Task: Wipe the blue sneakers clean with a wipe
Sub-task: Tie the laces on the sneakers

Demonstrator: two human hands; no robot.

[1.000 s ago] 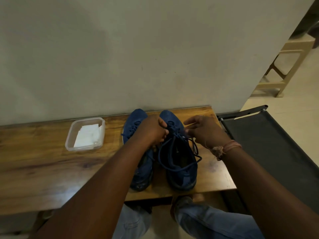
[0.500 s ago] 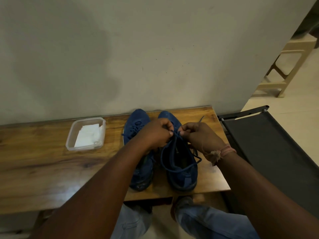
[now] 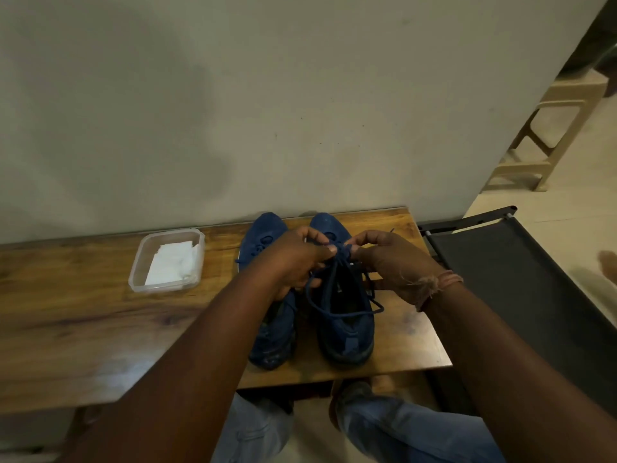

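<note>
Both the left hand and right hand pinch the laces over the right blue sneaker.

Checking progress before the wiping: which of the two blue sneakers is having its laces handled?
The right-hand sneaker: both the left hand and right hand pinch its laces. The left-hand sneaker lies untouched beside it.
</note>
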